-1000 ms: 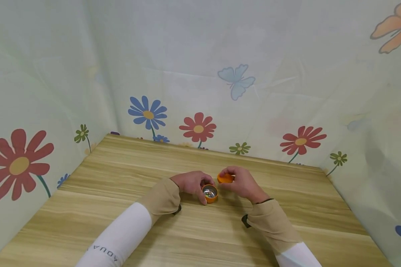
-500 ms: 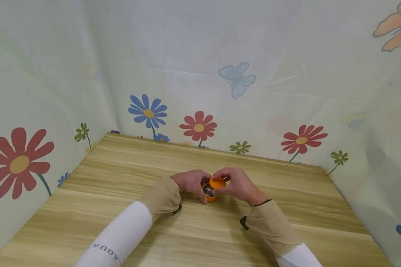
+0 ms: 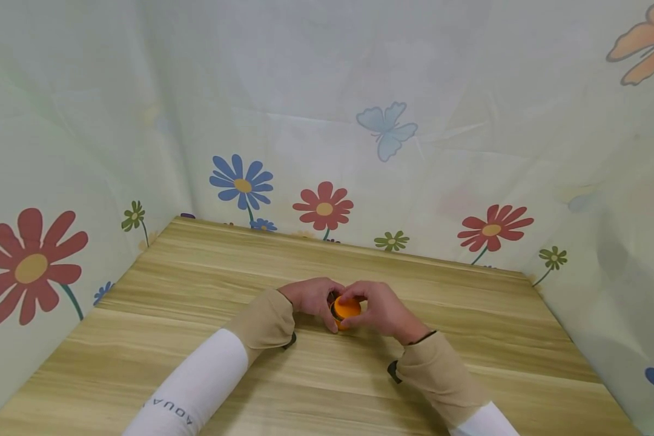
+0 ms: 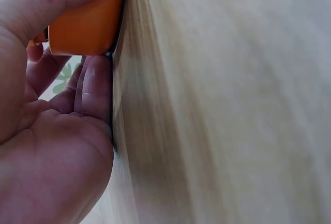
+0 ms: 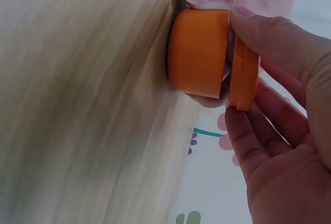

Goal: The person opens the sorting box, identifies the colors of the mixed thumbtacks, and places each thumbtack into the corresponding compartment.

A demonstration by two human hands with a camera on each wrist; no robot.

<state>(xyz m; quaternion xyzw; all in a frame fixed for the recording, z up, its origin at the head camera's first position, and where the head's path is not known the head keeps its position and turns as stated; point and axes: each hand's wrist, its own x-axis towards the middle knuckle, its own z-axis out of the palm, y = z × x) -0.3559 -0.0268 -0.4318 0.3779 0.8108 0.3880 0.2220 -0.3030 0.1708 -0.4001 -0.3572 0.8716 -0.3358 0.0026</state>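
Note:
A small round orange container stands on the table, its wall filling the upper left of the left wrist view. My left hand grips it from the left, with the thumb along the near side and fingers curled behind. From the right, my right hand pinches the orange lid between thumb and fingertips. The lid sits tilted over the container's mouth. In the right wrist view a narrow gap, wider at one side, separates lid and rim. The container's inside is now mostly covered.
A wood-grain table extends around both hands. Behind it and at the sides hang pale sheets printed with flowers and butterflies, meeting the table at its back edge.
My right hand has brought the lid leftward and down onto the container's mouth, covering the metal inside and small items seen earlier. The left hand has kept its hold on the container.

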